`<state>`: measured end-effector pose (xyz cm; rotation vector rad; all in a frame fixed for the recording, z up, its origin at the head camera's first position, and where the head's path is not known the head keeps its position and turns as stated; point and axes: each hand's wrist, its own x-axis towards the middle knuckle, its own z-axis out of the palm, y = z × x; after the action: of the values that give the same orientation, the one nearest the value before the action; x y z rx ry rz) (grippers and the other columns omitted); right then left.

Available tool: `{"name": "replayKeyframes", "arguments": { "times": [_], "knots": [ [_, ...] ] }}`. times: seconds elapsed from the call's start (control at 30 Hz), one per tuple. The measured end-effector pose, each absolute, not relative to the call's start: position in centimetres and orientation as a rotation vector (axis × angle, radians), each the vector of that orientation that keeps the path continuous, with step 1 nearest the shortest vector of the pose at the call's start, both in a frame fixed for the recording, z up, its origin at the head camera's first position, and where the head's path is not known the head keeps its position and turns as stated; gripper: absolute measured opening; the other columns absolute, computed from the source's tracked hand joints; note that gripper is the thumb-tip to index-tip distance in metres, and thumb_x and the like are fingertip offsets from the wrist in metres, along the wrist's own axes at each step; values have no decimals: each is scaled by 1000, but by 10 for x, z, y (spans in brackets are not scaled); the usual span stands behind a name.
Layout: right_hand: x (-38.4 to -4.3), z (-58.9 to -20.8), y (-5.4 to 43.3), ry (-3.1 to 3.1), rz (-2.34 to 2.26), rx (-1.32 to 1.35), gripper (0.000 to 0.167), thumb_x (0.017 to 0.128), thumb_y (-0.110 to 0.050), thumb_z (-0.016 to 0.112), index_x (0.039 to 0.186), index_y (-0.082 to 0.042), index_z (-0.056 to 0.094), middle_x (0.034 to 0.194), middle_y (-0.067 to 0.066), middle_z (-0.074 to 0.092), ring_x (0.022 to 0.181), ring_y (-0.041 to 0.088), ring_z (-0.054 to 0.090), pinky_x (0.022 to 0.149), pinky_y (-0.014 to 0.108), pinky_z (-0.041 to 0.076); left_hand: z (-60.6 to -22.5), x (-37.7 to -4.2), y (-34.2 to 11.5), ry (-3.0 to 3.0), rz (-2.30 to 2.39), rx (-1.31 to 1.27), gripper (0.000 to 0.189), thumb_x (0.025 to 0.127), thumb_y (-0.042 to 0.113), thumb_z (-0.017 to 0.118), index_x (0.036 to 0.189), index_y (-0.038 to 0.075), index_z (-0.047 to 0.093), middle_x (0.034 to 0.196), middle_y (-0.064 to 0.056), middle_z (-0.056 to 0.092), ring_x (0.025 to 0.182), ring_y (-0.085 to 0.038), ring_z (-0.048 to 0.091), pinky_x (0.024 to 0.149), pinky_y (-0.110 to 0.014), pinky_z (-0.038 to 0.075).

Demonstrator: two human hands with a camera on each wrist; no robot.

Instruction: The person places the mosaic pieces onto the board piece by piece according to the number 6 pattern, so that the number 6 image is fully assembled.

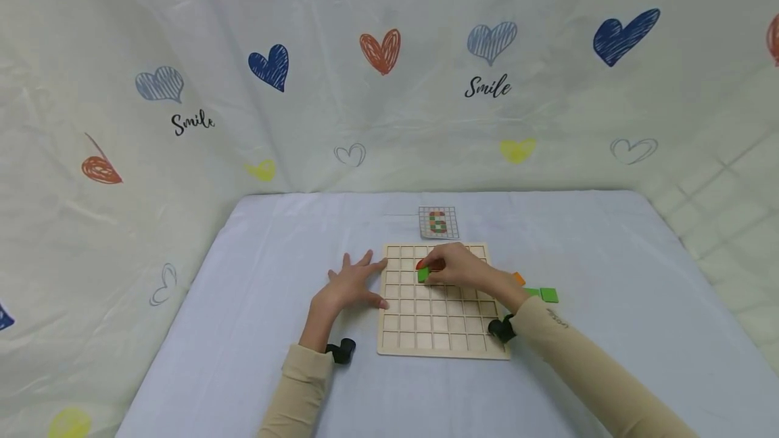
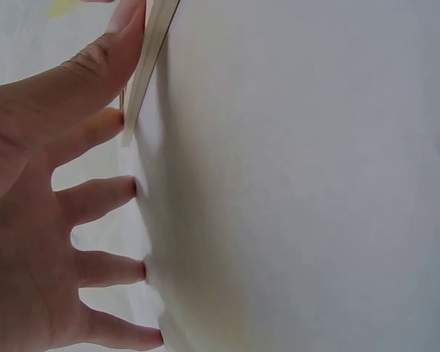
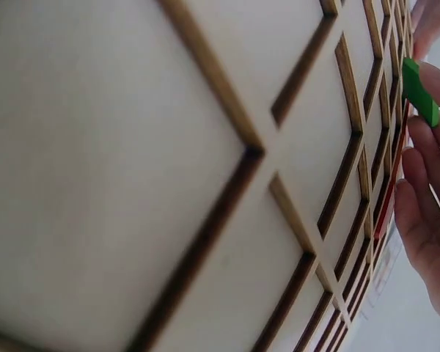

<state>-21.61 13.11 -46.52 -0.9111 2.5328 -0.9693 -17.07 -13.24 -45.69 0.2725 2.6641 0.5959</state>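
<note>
Some red tiling (image 1: 419, 265) already lies on the gridded board (image 1: 424, 323), where the right hand (image 1: 459, 266) pinches a green tile (image 1: 422, 276) and the splayed left hand (image 1: 353, 284) touches the edge, with loose tiles (image 1: 549, 295) left alongside.

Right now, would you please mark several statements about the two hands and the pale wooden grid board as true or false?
1. The left hand touches the left edge of the board. True.
2. The left hand is clenched into a fist. False: it is spread.
3. The right hand pinches a flat green tile. True.
4. The orange tile lies left of the board. False: the orange tile and a green square tile lie to its right.
</note>
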Motion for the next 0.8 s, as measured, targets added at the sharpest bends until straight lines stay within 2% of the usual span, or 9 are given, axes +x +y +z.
{"name": "replayKeyframes", "arguments": {
  "times": [0.23,0.47,0.8],
  "knots": [
    [-216,-463,125,2574,-892,-963,21,86,-13,84,104,-5,79,97,4,71,86,12,64,77,26,56,-456,-170,-132,2668,627,266,93,78,41,89,158,24,44,171,-14,23,153,-60,3,110,-86,11],
    [-215,-463,124,2598,-847,-996,24,85,-11,85,107,-4,79,97,5,71,86,15,64,75,24,54,-457,-171,-131,2675,633,253,94,76,40,90,157,24,45,170,-13,24,153,-59,3,111,-85,11],
    [-210,-459,139,2611,-898,-980,27,87,-9,81,112,0,76,100,8,72,89,21,66,78,32,56,-457,-170,-132,2671,639,251,94,76,38,90,157,23,45,170,-14,24,153,-59,2,110,-86,11]
  ]
}}
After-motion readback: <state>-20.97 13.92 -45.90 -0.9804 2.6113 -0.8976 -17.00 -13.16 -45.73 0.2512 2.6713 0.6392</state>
